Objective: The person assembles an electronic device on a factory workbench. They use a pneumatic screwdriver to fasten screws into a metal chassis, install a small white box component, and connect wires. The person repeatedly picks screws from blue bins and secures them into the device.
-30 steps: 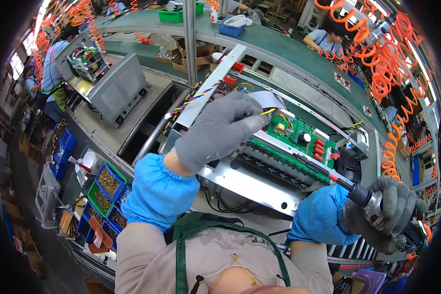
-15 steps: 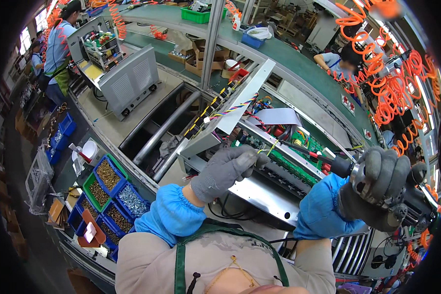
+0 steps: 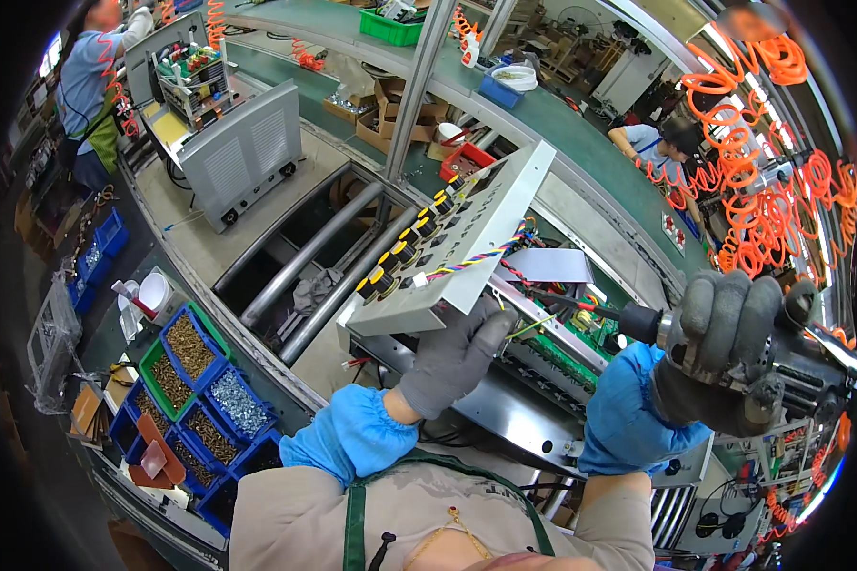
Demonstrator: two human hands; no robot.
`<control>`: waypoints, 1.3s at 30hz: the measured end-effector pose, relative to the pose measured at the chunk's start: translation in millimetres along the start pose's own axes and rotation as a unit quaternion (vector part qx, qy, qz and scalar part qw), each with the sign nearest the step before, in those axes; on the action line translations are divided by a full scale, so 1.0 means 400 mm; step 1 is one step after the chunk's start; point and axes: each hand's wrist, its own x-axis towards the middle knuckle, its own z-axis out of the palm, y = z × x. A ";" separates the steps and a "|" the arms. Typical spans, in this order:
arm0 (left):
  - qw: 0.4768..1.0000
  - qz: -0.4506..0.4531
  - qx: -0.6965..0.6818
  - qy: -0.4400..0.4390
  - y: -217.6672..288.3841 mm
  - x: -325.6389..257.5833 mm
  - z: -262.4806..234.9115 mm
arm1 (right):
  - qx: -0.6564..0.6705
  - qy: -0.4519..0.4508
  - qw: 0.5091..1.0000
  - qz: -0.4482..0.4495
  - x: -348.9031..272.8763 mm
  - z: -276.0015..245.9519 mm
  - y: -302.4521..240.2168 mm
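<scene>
My left hand (image 3: 459,360), in a grey glove, is closed at the near edge of an open metal chassis (image 3: 505,409). A thin yellow-green wire (image 3: 528,329) comes out at its pinched fingertips. Just above that hand, a pale control panel (image 3: 476,252) with several black-and-yellow knobs stands tilted, a twisted colored wire bundle (image 3: 476,261) running along it. My right hand (image 3: 728,357), also gloved, wraps round a black power screwdriver (image 3: 643,324). Its long thin bit points left over the green circuit boards (image 3: 595,328) inside the chassis.
Blue and green bins of screws (image 3: 190,347) stand at the left. A grey machine housing (image 3: 243,152) sits beyond metal rollers (image 3: 314,252). Orange coiled hoses (image 3: 767,209) hang at the right. Two co-workers, one person (image 3: 90,86) at far left and another person (image 3: 657,138) at far right, are near the benches.
The control panel has tilted so its knobs show more. My left hand has moved slightly down and right beside it with the wire. The right hand keeps its grip on the screwdriver.
</scene>
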 end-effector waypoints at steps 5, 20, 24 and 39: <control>0.999 -0.050 0.003 -0.002 -0.014 0.020 0.006 | -0.012 -0.009 0.998 0.053 0.012 -0.016 0.048; 0.995 0.017 0.097 -0.025 -0.049 0.016 -0.008 | -0.045 0.022 0.994 0.098 0.021 -0.010 0.124; 0.984 0.062 0.167 -0.017 -0.065 0.008 -0.002 | -0.044 0.016 0.994 0.095 0.024 -0.007 0.130; 0.973 0.124 0.174 -0.088 0.159 -0.052 -0.147 | 0.012 -0.114 0.987 0.112 0.060 -0.038 0.190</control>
